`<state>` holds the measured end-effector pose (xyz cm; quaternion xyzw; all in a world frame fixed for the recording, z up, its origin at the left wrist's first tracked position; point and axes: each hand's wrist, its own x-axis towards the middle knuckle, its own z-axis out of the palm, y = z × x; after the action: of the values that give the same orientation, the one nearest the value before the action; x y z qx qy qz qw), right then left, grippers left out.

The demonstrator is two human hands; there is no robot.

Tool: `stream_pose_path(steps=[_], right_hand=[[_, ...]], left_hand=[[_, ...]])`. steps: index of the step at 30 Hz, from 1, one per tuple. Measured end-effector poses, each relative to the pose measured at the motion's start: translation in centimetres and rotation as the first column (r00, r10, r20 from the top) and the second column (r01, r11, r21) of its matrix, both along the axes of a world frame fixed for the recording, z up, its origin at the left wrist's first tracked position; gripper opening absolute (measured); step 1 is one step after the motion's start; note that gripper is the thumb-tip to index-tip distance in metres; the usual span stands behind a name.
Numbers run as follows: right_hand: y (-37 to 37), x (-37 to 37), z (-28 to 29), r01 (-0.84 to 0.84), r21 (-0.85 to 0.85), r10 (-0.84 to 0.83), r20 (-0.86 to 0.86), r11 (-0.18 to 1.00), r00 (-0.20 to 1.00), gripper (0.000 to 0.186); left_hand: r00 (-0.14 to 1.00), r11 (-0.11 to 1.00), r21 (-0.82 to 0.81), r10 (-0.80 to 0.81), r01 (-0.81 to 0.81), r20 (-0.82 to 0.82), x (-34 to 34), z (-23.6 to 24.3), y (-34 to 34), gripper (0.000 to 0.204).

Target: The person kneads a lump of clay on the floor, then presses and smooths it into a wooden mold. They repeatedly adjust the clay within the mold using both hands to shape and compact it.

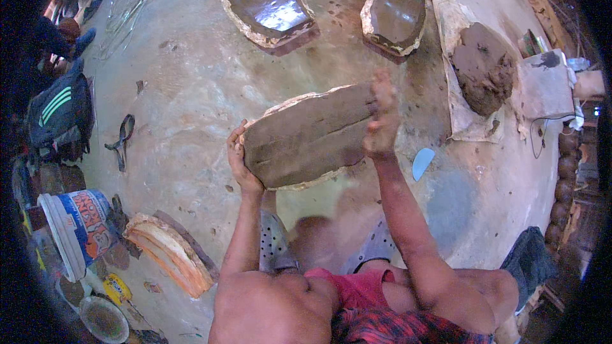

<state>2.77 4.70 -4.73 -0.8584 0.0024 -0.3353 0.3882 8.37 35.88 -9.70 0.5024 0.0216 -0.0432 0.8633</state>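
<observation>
A long mould [312, 135] with a pale, ragged rim is tilted in front of me, its near side covered by smooth brown clay with a few lengthwise cracks. My left hand [241, 158] grips its left end, fingers curled around the edge. Against the right end lies my right hand [382, 118], blurred, with its fingers stretched out along the edge. What supports the mould from beneath is hidden. Farther off, two boat-shaped moulds, a larger one [271, 9] and a smaller one [396, 16], are lined with shiny wet brown clay.
A brown clay lump [481, 70] sits on a cloth at right, near a blue half-moon scraper [423, 164]. Left are a dark strap [122, 143], an orange-white mould piece [167, 251], a white-blue bucket [80, 229] and a black bag [60, 111]. A person [60, 38] is beyond.
</observation>
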Motion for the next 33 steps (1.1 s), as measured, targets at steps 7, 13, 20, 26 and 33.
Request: stream_pose_path(steps=[7,13,20,26,33], right_hand=[[3.8,1.7,1.6,0.027,-0.199,-0.058,-0.152,0.980,0.987,0.078],[11.5,3.0,1.9,-0.093,-0.455,-0.199,-0.554,0.886,0.809,0.091],[13.9,5.6,2.1,-0.244,-0.418,-0.099,-0.649,0.875,0.755,0.092],[17.3,4.8,0.1,-0.179,-0.420,-0.105,-0.569,0.890,0.816,0.097],[19.5,3.4,-1.0,-0.036,-0.062,0.009,-0.394,0.997,0.919,0.087]], left_hand=[[0.996,0.997,-0.074,0.012,-0.018,-0.085,0.0,0.7,-0.3,0.051],[1.000,0.999,0.039,-0.012,0.012,-0.010,0.6,1.7,-0.3,0.047],[0.998,1.000,0.025,0.008,-0.006,-0.063,1.0,1.9,-0.5,0.039],[0.999,0.999,0.030,-0.016,0.017,-0.035,1.2,-0.2,0.0,0.040],[0.998,0.998,0.030,-0.056,0.057,-0.021,1.7,0.1,-0.2,0.044]])
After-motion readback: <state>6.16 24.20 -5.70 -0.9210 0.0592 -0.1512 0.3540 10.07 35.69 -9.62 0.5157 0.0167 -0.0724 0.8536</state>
